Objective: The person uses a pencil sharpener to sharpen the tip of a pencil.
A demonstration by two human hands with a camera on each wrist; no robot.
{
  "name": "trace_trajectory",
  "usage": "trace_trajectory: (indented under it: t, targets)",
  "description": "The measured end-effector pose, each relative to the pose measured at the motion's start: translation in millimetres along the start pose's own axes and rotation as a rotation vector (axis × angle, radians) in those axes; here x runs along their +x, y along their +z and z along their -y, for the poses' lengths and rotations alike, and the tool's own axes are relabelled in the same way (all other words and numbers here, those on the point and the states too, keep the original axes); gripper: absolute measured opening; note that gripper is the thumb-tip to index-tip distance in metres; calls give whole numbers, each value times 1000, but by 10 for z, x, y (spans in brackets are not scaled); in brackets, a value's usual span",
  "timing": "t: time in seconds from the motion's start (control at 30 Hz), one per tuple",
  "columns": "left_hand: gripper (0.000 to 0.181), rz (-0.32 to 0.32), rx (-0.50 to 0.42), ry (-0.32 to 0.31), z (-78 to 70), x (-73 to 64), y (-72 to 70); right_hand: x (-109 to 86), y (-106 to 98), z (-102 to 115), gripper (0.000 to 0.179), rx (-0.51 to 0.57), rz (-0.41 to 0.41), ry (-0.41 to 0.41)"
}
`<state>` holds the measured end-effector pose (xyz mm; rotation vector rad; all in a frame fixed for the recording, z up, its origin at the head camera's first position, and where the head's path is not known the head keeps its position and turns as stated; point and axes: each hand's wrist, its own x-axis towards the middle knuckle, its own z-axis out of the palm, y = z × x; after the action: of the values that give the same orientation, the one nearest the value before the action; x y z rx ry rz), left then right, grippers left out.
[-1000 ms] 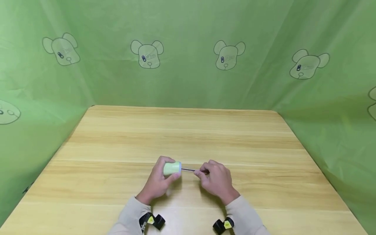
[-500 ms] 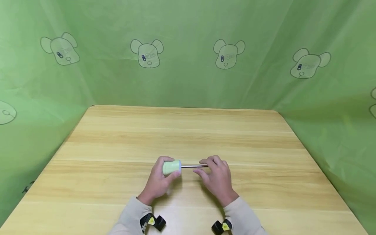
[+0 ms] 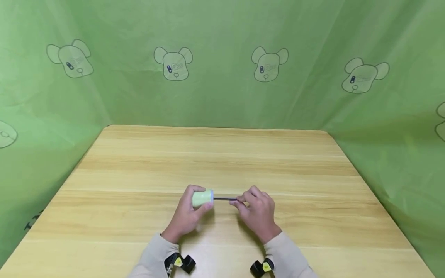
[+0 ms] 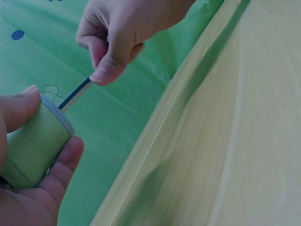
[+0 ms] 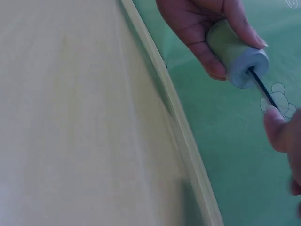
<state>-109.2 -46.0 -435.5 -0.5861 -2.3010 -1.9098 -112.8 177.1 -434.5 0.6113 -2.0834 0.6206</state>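
My left hand [image 3: 185,216] grips a light green, cup-shaped pencil sharpener [image 3: 201,198] lying sideways above the table. Its pale blue end [image 5: 242,75] faces right, with a hole in the middle. A thin dark pencil [image 3: 224,199] runs out of that hole. With thumb and fingertips my right hand [image 3: 257,210] pinches the pencil near its outer end, which the hand hides. The left wrist view shows the thumb of the left hand [image 4: 28,202] on one side of the sharpener and fingers on the other. The pencil's tip is hidden inside the sharpener.
A light wooden table [image 3: 222,162] spreads below both hands. Green cloth [image 3: 222,100] with bear-head drawings surrounds its back and sides. Black wrist cameras sit on both sleeves, including the left camera [image 3: 187,263].
Half a second ago the right thumb and fingers were spread apart around the pencil; now they have closed on it again. The left hand holds the sharpener almost unmoved.
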Motion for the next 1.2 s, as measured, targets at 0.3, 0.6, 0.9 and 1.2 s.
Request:
trace_trajectory:
  t: [0.3, 0.6, 0.9, 1.2]
  targets:
    - [36, 80, 114, 105, 38, -14, 9, 132, -203, 9, 23, 393, 644, 596]
    - [36, -32, 70, 43, 26, -8, 40, 51, -132, -21, 29, 18, 322, 373]
    - [38, -80, -36, -24, -11, 7, 27, 6, -76, -86, 36, 53, 15, 144]
    - [35, -3, -79, -42, -17, 3, -16, -4, 12, -106, 34, 22, -152, -51]
